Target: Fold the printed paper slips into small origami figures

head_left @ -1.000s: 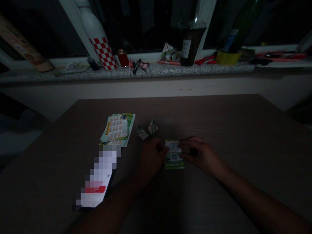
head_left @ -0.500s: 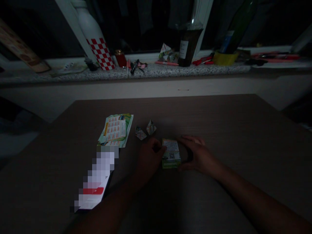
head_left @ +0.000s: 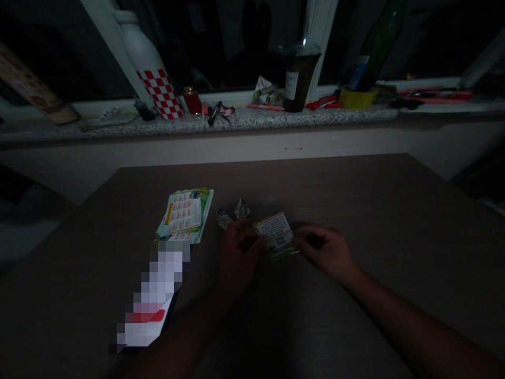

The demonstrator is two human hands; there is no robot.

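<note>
Between my two hands is a printed green-and-white paper leaflet, creased and tilted on the table, with text and a square code on it. My left hand pinches its left edge between thumb and fingers. At the right edge, my right hand grips it with thumb and forefinger. Just beyond my left hand lie two small folded paper pieces, one pointing up and another partly behind my fingers. To their left is a pile of similar leaflets.
A phone with a lit, pixelated screen lies on the table beside my left forearm. Along the granite sill stand a white bottle with red checks, a dark drink cup, a yellow tape roll and a green bottle.
The leaflet has turned and now lies at an angle. My right hand has gone from spread beside it to pinching its right edge. The view has shifted slightly.
</note>
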